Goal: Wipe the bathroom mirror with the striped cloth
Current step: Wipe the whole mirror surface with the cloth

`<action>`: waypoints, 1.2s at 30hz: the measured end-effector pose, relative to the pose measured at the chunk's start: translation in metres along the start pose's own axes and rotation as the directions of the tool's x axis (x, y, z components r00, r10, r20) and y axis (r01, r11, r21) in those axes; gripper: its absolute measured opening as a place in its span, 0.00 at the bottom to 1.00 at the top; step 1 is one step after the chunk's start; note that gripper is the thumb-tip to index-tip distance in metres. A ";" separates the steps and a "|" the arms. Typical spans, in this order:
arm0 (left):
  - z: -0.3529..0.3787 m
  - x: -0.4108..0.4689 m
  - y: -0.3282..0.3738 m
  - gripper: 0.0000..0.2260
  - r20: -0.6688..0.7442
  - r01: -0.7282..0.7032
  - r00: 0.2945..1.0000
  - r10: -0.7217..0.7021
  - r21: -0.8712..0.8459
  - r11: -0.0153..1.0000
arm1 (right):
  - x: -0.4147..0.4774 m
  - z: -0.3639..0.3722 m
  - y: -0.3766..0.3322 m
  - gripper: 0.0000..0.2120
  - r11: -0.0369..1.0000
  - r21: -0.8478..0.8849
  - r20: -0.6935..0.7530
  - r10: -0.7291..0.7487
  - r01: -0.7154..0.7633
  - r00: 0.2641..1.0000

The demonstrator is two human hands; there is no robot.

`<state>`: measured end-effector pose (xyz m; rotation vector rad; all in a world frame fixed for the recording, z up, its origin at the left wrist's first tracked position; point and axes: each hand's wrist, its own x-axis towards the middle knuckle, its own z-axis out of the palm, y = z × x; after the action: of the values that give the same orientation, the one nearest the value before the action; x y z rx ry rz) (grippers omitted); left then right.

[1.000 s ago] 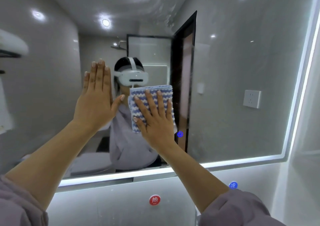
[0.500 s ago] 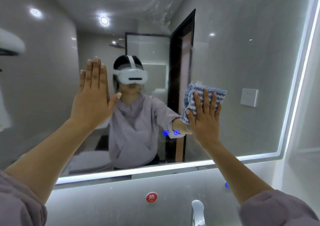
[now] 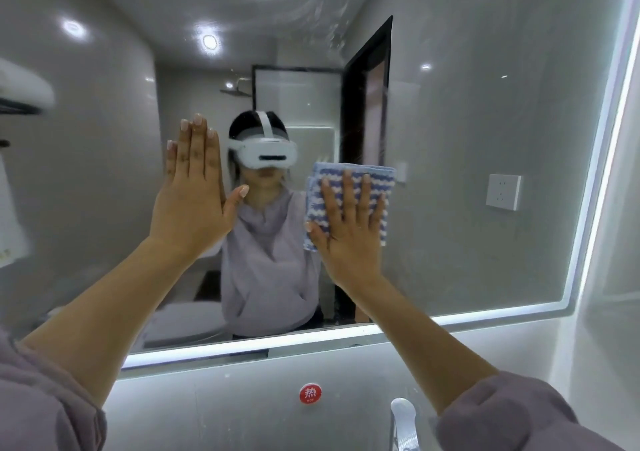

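Head view.

- Bathroom mirror [image 3: 485, 139]: wall-mounted, with a lit strip [image 3: 346, 336] along the lower and right edges. Streaks and smears near the top centre of the glass.
- Striped cloth [image 3: 381, 177]: blue and white, folded to a rough square. Pressed flat against the glass right of centre, under the right hand.
- Right hand [image 3: 349, 232]: palm flat on the cloth. Fingers [image 3: 348, 194] straight and slightly spread, pointing up, not curled round the fabric.
- Left hand [image 3: 192, 208]: palm flat on bare glass left of centre, apart from the cloth. Fingers [image 3: 197, 152] straight and held together, thumb angled out to the right.
- Sleeves: mauve, pushed up both forearms.
- Reflection: person in a mauve top and a white headset [image 3: 266, 152], dark door frame, wall socket [image 3: 503, 192], ceiling spotlights.
- Below the mirror: round red sticker [image 3: 310, 393] on the wall, and the top of a chrome tap [image 3: 403, 416] just to its right.
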<state>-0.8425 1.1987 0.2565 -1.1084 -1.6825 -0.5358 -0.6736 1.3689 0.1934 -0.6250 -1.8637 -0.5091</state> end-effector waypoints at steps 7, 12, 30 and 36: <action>0.000 0.000 0.000 0.36 -0.005 0.002 1.000 -0.002 -0.005 1.000 | 0.007 0.008 -0.073 0.31 0.997 0.071 -0.040 -0.023 0.026 0.999; -0.002 0.000 0.001 0.37 0.008 0.004 1.000 -0.004 -0.004 1.000 | 0.004 0.011 -0.076 0.30 0.994 0.108 -0.072 -0.024 0.031 0.997; -0.001 0.000 -0.001 0.35 0.003 -0.002 1.000 0.002 0.008 1.000 | -0.143 0.047 -0.069 0.29 0.988 0.129 0.070 -0.096 0.086 0.993; -0.001 0.001 -0.002 0.36 0.005 -0.007 1.000 0.007 0.005 1.000 | -0.154 0.046 -0.064 0.30 0.982 0.157 0.111 -0.119 0.100 0.987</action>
<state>-0.8436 1.1971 0.2582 -1.1120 -1.6828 -0.5246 -0.6996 1.3194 0.0300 -0.4621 -2.0378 -0.4040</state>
